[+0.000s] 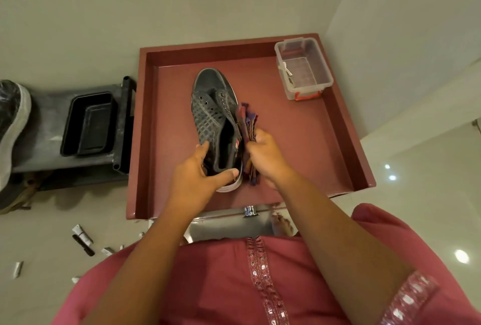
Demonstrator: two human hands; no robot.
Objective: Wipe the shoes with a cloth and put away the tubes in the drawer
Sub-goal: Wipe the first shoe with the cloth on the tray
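A person in a pink embroidered tunic (234, 285) reaches both bare forearms down over a dark red tray-like tabletop (299, 147) with raised edges. The left hand (197, 171) grips the heel end of a single dark grey lace-up shoe (213, 113), thumb curled over the back and fingers along the shoe's left side; the shoe lies on the tabletop with its toe pointing away from the camera. The right hand (263, 152) is closed around a bunched multicoloured cloth (247, 126) of red, purple and brown, held against the shoe's right flank.

At the tabletop's far right corner stands one clear plastic box (304, 69) with a red latch, well apart from the shoe; something small and pale lies inside it, too small to identify. Left of the tabletop, a grey shelf (46, 121) carries one black rectangular tray (89, 124), and a second shoe (13, 121) with a white sole juts in at the picture's left edge. About five small tubes (83, 236), some black and some pale, lie scattered on the pale floor at lower left. A chrome handle (250, 211) shows just below the tabletop's near edge, between the forearms, beside the person's bare foot (282, 224).
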